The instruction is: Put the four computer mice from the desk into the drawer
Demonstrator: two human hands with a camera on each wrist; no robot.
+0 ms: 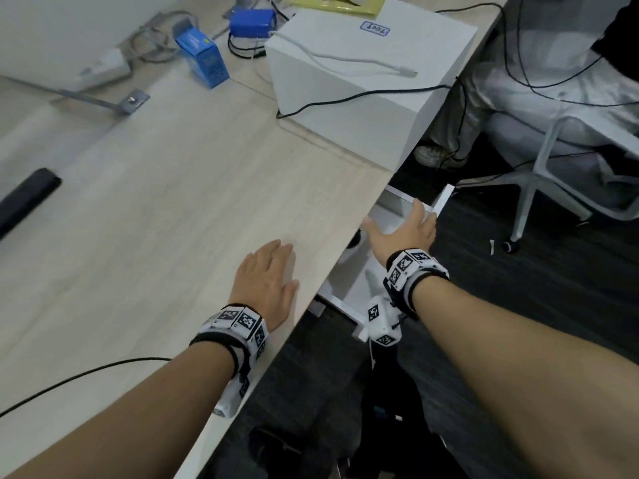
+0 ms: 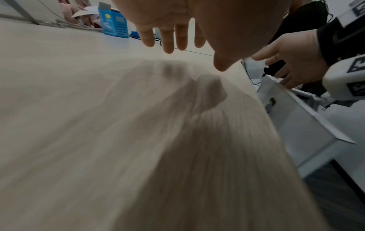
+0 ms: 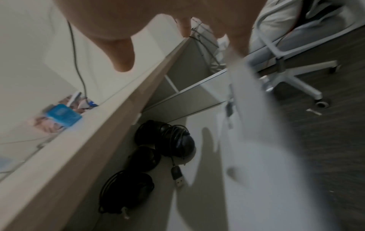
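- Mice (image 3: 173,140), black and round, lie in a bunch on the drawer's (image 3: 207,203) white floor, close under the desk (image 1: 155,202) edge; I can make out three, with thin cords looped on them and a plug (image 3: 178,176) lying beside.
- Drawer is pulled out below the desk edge, at about 3 o'clock from the left hand (image 1: 266,278); it looks smooth, white and hard.
- Left hand lies flat, palm down, near the desk edge, fingers straight and close together, holding nothing.
- Right hand (image 1: 408,233) reaches out over the drawer with fingers spread and loose; its fingertips touch the drawer's front rim, and it grips nothing.
- Both wrists wear bands with black-and-white square patterns.
- Desk is pale wood with fine lines in it.
- White box (image 1: 363,81) sits at 12 o'clock on the desk, with a small blue label I cannot read for sure.
- Blue carton (image 1: 202,58) stands at 11 o'clock; its print is too small to read.
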